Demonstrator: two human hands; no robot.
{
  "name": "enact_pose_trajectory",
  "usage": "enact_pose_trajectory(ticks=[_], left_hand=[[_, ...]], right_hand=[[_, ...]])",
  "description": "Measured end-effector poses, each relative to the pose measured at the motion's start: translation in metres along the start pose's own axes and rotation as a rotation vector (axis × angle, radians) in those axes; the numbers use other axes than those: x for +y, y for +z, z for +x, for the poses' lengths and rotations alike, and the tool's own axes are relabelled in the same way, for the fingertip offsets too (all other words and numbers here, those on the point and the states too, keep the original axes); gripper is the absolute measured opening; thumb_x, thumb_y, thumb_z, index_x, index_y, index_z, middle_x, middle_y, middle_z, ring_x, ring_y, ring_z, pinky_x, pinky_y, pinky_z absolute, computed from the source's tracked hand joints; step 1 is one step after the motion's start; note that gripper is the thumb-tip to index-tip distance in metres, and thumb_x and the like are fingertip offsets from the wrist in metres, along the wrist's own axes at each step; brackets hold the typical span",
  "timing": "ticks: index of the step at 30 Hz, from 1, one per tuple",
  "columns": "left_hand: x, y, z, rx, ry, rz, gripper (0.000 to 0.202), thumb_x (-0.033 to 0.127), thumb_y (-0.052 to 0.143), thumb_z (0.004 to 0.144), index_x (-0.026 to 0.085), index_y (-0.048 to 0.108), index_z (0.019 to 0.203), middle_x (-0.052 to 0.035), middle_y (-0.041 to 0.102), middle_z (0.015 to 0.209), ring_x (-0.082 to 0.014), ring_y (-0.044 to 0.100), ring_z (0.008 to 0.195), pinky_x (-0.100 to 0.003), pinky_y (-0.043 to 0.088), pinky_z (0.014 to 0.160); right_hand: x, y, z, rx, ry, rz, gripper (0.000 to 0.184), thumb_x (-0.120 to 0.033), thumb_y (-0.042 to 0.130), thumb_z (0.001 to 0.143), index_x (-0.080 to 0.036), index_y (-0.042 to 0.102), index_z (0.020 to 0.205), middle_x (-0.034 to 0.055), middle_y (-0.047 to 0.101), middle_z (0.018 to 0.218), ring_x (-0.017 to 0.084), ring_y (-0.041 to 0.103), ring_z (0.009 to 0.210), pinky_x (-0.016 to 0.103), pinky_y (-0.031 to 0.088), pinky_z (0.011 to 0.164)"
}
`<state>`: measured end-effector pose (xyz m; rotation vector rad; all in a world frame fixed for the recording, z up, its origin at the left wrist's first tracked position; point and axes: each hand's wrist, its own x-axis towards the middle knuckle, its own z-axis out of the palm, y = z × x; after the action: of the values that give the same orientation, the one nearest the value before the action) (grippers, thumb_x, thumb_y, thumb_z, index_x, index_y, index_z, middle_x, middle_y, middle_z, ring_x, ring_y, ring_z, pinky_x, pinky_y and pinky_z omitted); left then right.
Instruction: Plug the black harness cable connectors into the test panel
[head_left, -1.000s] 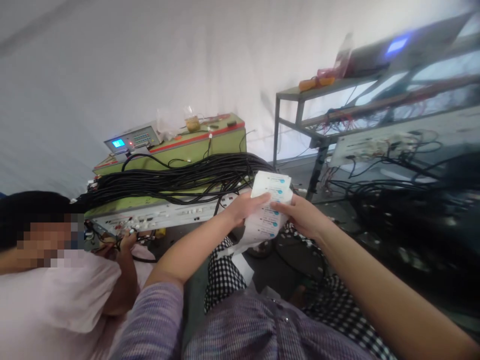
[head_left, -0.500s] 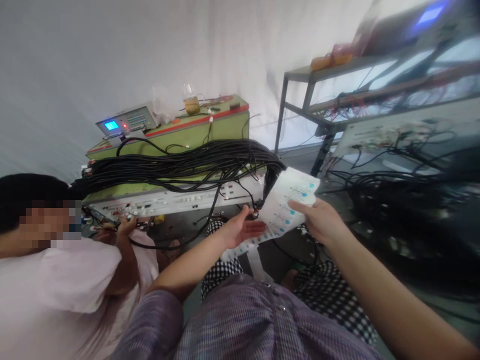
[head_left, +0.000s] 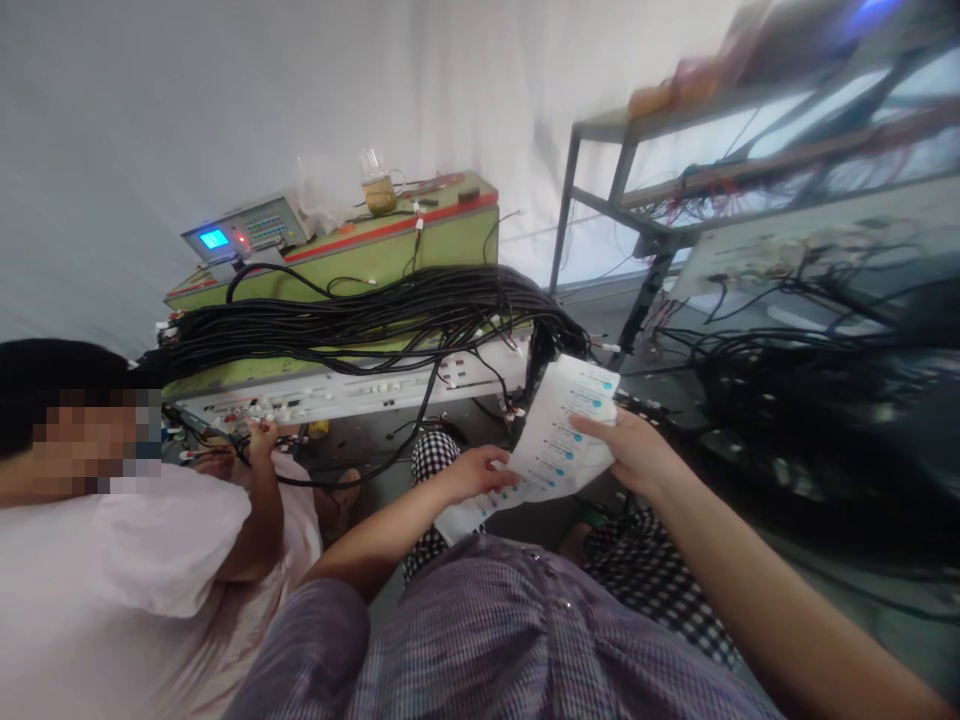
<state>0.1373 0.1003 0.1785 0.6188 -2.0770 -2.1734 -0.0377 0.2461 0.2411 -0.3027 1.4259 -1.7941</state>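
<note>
A long white sheet of labels (head_left: 555,440) with blue marks hangs in front of me, above my checked lap. My right hand (head_left: 634,452) grips its upper right edge, fingers closed around the paper. My left hand (head_left: 474,470) pinches the sheet's lower left part with thumb and fingers. The sheet slants down to the left between the two hands.
A thick bundle of black cables (head_left: 360,325) lies over a green test bench (head_left: 375,245) with a blue-lit meter (head_left: 240,232). At the left a person in a pale shirt (head_left: 127,560) handles connectors. A metal rack (head_left: 720,180) with wiring stands at the right.
Both hands have lowered the label sheet toward my lap. My left hand moved from the sheet's upper part down to its lower left and now pinches it.
</note>
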Motion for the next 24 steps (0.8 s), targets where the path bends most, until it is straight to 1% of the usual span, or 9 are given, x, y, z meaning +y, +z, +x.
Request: enact_pose_trajectory(ticks=[2,4,6,9,12,15,18,21,24], left_hand=[[0.006,0.005,0.000,0.146,0.027,-0.113,0.041,0.038,0.084,0.056,0.016,0.060,0.081,-0.0008,0.063,0.067,-0.0136,0.056,0.063,-0.026,0.043,0.065],[0.015,0.010,-0.001,0.230,0.101,-0.338,0.037,0.026,0.083,0.053,0.017,0.056,0.075,-0.0005,0.066,0.078,-0.0147,0.060,0.073,-0.026,0.046,0.071],[0.023,0.014,-0.004,0.171,0.116,-0.592,0.040,0.020,0.081,0.051,0.019,0.058,0.083,0.0003,0.066,0.093,-0.0150,0.059,0.078,-0.026,0.046,0.071],[0.030,0.014,-0.007,-0.034,-0.004,-0.857,0.054,0.037,0.081,0.056,0.027,0.060,0.105,-0.0023,0.066,0.099,-0.0185,0.060,0.078,-0.028,0.046,0.066],[0.028,0.012,-0.004,-0.101,-0.077,-0.786,0.067,0.056,0.083,0.053,0.023,0.062,0.107,-0.0065,0.067,0.096,-0.0216,0.062,0.081,-0.032,0.048,0.070],[0.017,0.015,0.004,-0.070,-0.054,-0.587,0.076,0.043,0.093,0.041,0.017,0.064,0.106,-0.0094,0.068,0.098,-0.0235,0.062,0.088,-0.033,0.047,0.079],[-0.001,0.019,0.008,0.080,-0.020,-0.550,0.078,0.026,0.095,0.036,0.015,0.063,0.106,-0.0072,0.068,0.095,-0.0211,0.062,0.090,-0.033,0.046,0.088],[-0.022,0.019,0.007,0.182,-0.012,-0.586,0.080,0.024,0.093,0.041,0.019,0.057,0.113,-0.0036,0.068,0.092,-0.0182,0.063,0.083,-0.033,0.048,0.084],[-0.040,0.011,0.006,0.221,-0.023,-0.602,0.073,0.024,0.092,0.045,0.017,0.057,0.108,-0.0041,0.068,0.087,-0.0189,0.064,0.076,-0.031,0.051,0.075]], right_hand=[[0.007,-0.002,0.000,-0.021,0.034,0.038,0.046,-0.025,0.086,0.047,-0.018,0.066,0.088,0.0063,0.074,0.087,0.023,0.069,0.073,0.034,0.058,0.069],[0.016,-0.002,0.000,-0.050,0.045,0.055,0.044,-0.026,0.086,0.048,-0.018,0.066,0.087,0.0069,0.073,0.086,0.023,0.069,0.071,0.035,0.058,0.069],[0.025,-0.002,-0.002,-0.094,0.042,0.044,0.042,-0.029,0.086,0.050,-0.018,0.065,0.085,0.0076,0.073,0.085,0.023,0.069,0.070,0.037,0.058,0.069],[0.036,-0.002,-0.007,-0.169,0.084,0.001,0.044,-0.033,0.087,0.049,-0.017,0.065,0.083,0.0087,0.073,0.084,0.024,0.069,0.070,0.038,0.058,0.070],[0.046,-0.001,-0.010,-0.244,0.143,-0.121,0.048,-0.037,0.086,0.049,-0.016,0.065,0.086,0.0087,0.073,0.086,0.024,0.069,0.072,0.038,0.057,0.071],[0.060,-0.002,-0.007,-0.299,0.065,-0.422,0.048,-0.038,0.083,0.052,-0.016,0.067,0.092,0.0069,0.073,0.086,0.025,0.068,0.078,0.038,0.055,0.075],[0.080,-0.005,-0.002,-0.312,-0.027,-0.666,0.049,-0.040,0.080,0.051,-0.017,0.067,0.092,0.0058,0.072,0.084,0.027,0.066,0.080,0.040,0.053,0.078],[0.099,-0.013,-0.002,-0.480,0.022,-0.619,0.054,-0.052,0.073,0.062,-0.015,0.064,0.101,0.0084,0.071,0.095,0.029,0.065,0.089,0.041,0.053,0.082],[0.113,-0.025,-0.004,-0.658,0.065,-0.492,0.065,-0.059,0.064,0.071,-0.013,0.057,0.116,0.0119,0.066,0.114,0.029,0.061,0.108,0.040,0.049,0.093]])
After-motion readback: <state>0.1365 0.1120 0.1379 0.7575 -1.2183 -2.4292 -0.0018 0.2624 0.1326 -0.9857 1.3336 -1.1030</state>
